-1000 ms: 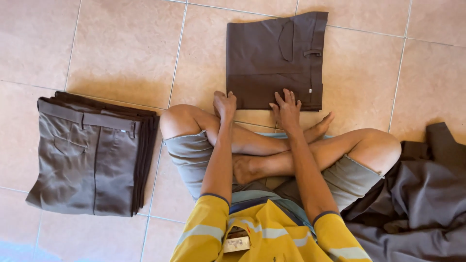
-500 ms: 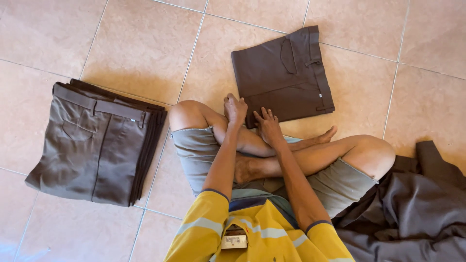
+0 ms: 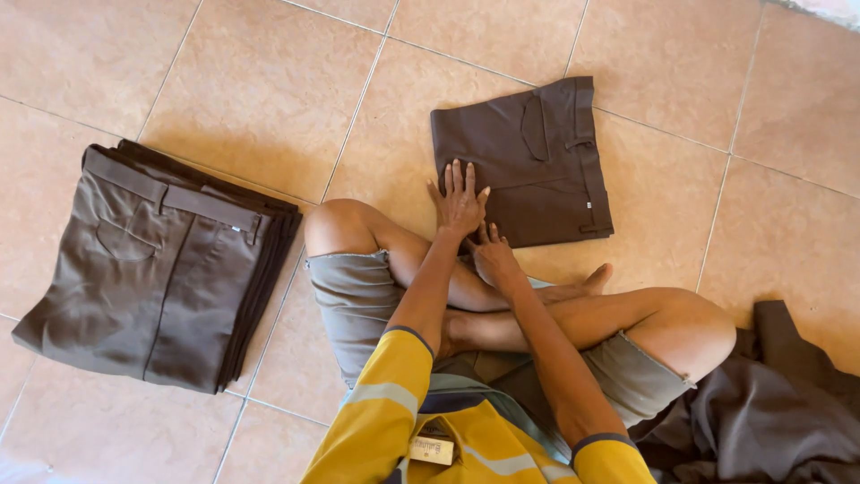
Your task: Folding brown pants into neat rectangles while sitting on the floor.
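Observation:
I sit cross-legged on a tiled floor. A folded pair of dark brown trousers lies flat just beyond my knees. My left hand rests palm down with fingers spread on the near left corner of that folded pair. My right hand lies close beside it at the near edge, fingers tucked toward or under the fabric; whether it grips is not clear.
A stack of several folded grey-brown trousers sits on the floor to my left. A heap of loose dark grey garments lies at my right hip. My crossed bare legs fill the space in front of me.
Both hands have moved left along the near edge of the folded dark brown trousers and come together at its left corner. The camera view has shifted.

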